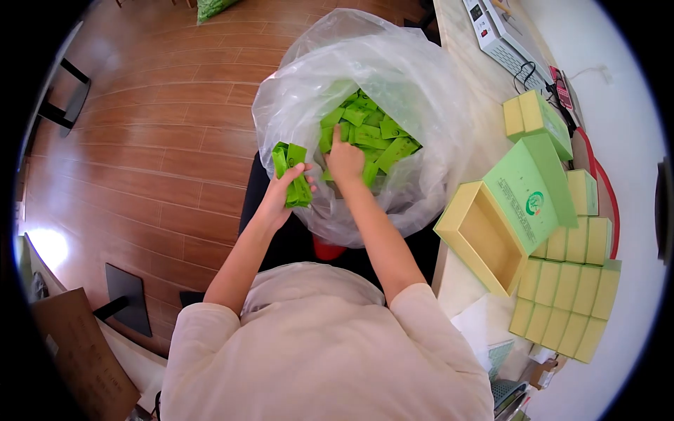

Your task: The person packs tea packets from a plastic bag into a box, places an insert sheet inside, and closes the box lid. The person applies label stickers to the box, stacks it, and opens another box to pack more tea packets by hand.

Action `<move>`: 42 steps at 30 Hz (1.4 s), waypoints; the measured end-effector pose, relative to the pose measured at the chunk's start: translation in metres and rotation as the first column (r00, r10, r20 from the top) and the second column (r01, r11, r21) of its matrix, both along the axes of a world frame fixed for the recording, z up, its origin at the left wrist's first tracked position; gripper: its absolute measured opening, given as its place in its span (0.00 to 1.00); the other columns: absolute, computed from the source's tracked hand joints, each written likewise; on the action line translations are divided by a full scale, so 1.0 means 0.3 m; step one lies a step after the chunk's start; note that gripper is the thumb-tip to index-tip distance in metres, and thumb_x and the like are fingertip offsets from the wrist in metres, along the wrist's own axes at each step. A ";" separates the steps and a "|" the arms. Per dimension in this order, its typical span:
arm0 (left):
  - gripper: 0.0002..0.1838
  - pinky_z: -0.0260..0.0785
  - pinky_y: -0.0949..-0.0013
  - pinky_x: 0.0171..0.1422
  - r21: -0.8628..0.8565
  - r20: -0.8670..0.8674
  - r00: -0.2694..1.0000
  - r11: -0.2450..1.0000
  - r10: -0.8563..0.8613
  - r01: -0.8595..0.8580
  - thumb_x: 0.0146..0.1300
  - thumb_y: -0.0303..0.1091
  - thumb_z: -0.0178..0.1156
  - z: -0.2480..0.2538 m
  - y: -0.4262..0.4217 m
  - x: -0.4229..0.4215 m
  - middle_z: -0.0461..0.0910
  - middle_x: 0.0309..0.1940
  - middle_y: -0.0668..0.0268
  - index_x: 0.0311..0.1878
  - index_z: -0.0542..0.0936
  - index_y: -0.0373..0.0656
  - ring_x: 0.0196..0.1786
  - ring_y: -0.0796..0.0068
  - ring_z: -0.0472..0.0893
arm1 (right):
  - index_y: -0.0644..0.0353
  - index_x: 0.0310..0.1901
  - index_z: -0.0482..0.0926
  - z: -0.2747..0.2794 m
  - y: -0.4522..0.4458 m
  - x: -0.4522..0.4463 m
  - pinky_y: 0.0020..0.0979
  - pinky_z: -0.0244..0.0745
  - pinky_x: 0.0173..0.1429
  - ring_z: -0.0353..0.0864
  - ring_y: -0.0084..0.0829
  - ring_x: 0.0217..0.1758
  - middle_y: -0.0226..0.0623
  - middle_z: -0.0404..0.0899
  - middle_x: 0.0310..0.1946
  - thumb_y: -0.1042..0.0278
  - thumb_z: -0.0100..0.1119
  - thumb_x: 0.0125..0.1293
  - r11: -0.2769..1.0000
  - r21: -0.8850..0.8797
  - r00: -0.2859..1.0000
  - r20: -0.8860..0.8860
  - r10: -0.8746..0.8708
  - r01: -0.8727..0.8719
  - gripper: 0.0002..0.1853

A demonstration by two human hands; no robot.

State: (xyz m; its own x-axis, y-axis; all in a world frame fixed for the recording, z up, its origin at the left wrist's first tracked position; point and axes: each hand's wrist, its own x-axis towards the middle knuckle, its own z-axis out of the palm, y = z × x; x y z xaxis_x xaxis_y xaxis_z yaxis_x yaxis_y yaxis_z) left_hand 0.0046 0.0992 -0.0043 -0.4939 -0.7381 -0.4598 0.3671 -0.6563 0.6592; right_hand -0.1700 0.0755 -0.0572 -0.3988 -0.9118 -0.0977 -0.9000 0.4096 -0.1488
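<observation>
My left hand (280, 188) is closed around several small green packets (291, 156), held just outside the left rim of a clear plastic bag (281, 105). Inside the bag lies a heap of the same green packets (370, 133). My right hand (345, 160) reaches into the bag over the near left part of this heap, its index finger stretched out against the packets. The thumb stands apart from that finger, and I see nothing held there. Its other fingers are partly hidden.
On the table at right stands an open green and yellow box (491, 242), its lid tilted back. Stacked small boxes (565, 302) sit beyond it, near the wall. A white machine (509, 49) with cables is at the far right. Wooden flooring (175, 154) spreads to the left.
</observation>
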 end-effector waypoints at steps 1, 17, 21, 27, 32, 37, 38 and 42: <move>0.21 0.75 0.65 0.48 -0.001 -0.021 0.999 1.000 -0.028 0.028 0.65 0.40 0.60 -0.002 -0.003 0.013 0.77 0.46 0.66 0.57 0.70 0.40 0.42 0.75 0.78 | 0.54 0.66 0.65 0.015 0.003 -0.007 0.43 0.78 0.38 0.83 0.47 0.32 0.46 0.83 0.29 0.54 0.63 0.55 1.000 -0.011 1.000 0.002 0.002 -0.002 0.36; 0.22 0.75 0.65 0.46 -0.034 -0.024 0.998 0.998 0.061 -0.062 0.64 0.39 0.61 0.018 -0.023 0.023 0.76 0.46 0.66 0.57 0.68 0.42 0.41 0.74 0.77 | 0.54 0.53 0.71 0.076 0.027 -0.194 0.48 0.73 0.40 0.81 0.50 0.35 0.45 0.83 0.30 0.53 0.53 0.63 0.839 -0.386 0.916 0.276 -0.291 0.383 0.20; 0.22 0.75 0.66 0.45 -0.022 -0.001 0.999 0.999 0.045 -0.045 0.64 0.39 0.61 0.014 -0.016 0.023 0.76 0.45 0.66 0.56 0.68 0.43 0.39 0.74 0.77 | 0.58 0.55 0.69 0.156 0.002 -0.191 0.52 0.73 0.44 0.81 0.55 0.39 0.54 0.82 0.34 0.51 0.50 0.64 0.894 -0.289 0.930 0.239 -0.278 0.342 0.23; 0.20 0.75 0.66 0.45 -0.011 -0.005 1.000 1.000 0.002 -0.002 0.64 0.39 0.61 -0.002 -0.015 0.003 0.77 0.44 0.66 0.54 0.70 0.42 0.39 0.75 0.78 | 0.63 0.55 0.72 0.117 0.004 -0.240 0.47 0.73 0.48 0.81 0.52 0.43 0.54 0.81 0.36 0.47 0.53 0.64 0.908 -0.316 0.931 0.320 -0.173 0.277 0.28; 0.19 0.75 0.66 0.44 -0.007 0.008 1.000 1.000 -0.007 0.008 0.64 0.39 0.61 -0.004 -0.002 -0.015 0.77 0.43 0.67 0.54 0.70 0.42 0.39 0.75 0.78 | 0.67 0.54 0.73 0.051 0.063 -0.271 0.43 0.73 0.51 0.81 0.50 0.44 0.52 0.81 0.39 0.46 0.57 0.63 0.798 -0.440 0.750 0.662 -0.022 0.411 0.30; 0.19 0.75 0.67 0.44 0.004 -0.005 0.999 0.999 -0.037 0.037 0.65 0.39 0.60 -0.009 0.014 -0.033 0.76 0.44 0.67 0.54 0.70 0.42 0.40 0.75 0.77 | 0.66 0.54 0.73 0.169 0.114 -0.266 0.44 0.70 0.57 0.78 0.52 0.49 0.54 0.80 0.42 0.47 0.54 0.65 0.788 -0.298 0.828 0.358 -0.432 0.539 0.28; 0.19 0.75 0.67 0.44 0.010 -0.012 0.999 0.999 -0.041 0.041 0.64 0.39 0.61 -0.011 0.016 -0.028 0.76 0.44 0.67 0.55 0.70 0.42 0.40 0.75 0.77 | 0.66 0.56 0.72 0.185 0.118 -0.284 0.45 0.69 0.58 0.77 0.53 0.51 0.56 0.79 0.44 0.47 0.54 0.66 0.763 -0.255 0.801 0.271 -0.534 0.594 0.29; 0.20 0.75 0.67 0.45 0.015 0.010 0.999 0.999 -0.046 0.046 0.64 0.38 0.61 0.002 0.017 -0.023 0.76 0.44 0.67 0.55 0.69 0.42 0.40 0.75 0.77 | 0.67 0.58 0.71 0.128 0.113 -0.382 0.44 0.65 0.62 0.73 0.54 0.58 0.56 0.75 0.54 0.48 0.52 0.66 0.607 -0.449 0.749 0.494 -0.442 0.655 0.29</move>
State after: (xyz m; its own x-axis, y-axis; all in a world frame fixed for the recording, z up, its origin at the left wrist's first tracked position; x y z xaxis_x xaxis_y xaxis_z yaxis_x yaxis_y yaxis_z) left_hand -0.0023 0.1043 -0.0036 -0.5219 -0.7077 -0.4762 0.3296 -0.6822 0.6527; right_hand -0.2846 0.1095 -0.0189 -0.8861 -0.4419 0.1400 -0.3905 0.5489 -0.7390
